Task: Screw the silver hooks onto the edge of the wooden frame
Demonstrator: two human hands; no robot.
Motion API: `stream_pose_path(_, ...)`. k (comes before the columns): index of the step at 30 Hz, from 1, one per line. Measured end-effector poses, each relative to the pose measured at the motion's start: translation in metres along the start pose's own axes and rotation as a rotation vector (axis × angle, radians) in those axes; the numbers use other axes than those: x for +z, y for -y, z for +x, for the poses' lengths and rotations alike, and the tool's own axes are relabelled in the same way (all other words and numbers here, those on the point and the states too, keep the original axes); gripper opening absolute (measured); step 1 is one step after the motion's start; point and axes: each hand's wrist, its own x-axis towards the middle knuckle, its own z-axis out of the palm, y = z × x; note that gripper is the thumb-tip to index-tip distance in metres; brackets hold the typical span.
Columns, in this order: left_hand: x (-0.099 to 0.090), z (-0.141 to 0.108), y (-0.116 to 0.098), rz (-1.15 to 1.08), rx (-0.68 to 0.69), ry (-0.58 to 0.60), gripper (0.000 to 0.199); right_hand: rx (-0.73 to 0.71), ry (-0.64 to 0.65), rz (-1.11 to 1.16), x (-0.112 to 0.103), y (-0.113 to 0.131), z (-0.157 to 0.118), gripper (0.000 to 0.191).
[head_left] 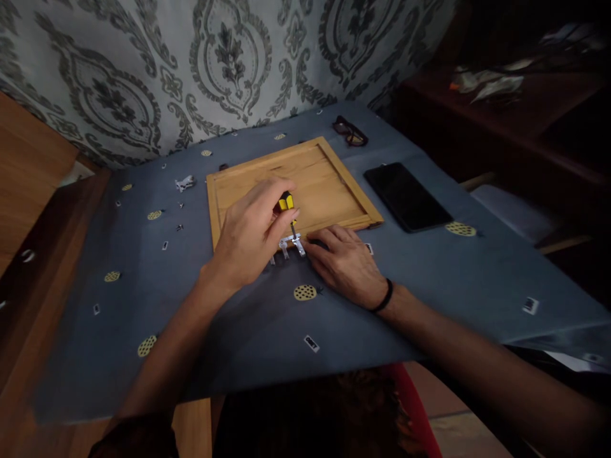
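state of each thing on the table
rectangular wooden panel: lying flat
silver metal hinge: at panel's near edge
yellow-and-black screwdriver: in left hand, tip down at hinge
second silver hinge: loose, left of panel
two small metal pieces: loose
black rectangular phone: screen dark
dark-framed glasses: lying unworn

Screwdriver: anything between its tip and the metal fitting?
Nothing visible. The left hand grips the screwdriver, its shaft pointing down at the metal fitting at the near edge of the wooden panel. The right hand is beside the fitting, not between. Tip contact: too small to tell.

1 head-worn camera looks forward and down at 2 nearby hands (pixel 251 232).
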Motion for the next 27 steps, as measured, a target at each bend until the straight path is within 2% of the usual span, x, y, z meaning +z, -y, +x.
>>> stream_pose_path(11, 0.0014, -0.0006, 0.0002, 0.021, -0.012, 0.019, 0.020, -0.005, -0.007, 0.016, -0.0002, -0.0003, -0.0003, 0.026)
stream_pose_path(27, 0.0013, -0.0018, -0.0023, 0.015, 0.040, 0.051, 0.022, 0.009, 0.017, 0.012, -0.0014, 0.0005, 0.0006, 0.025)
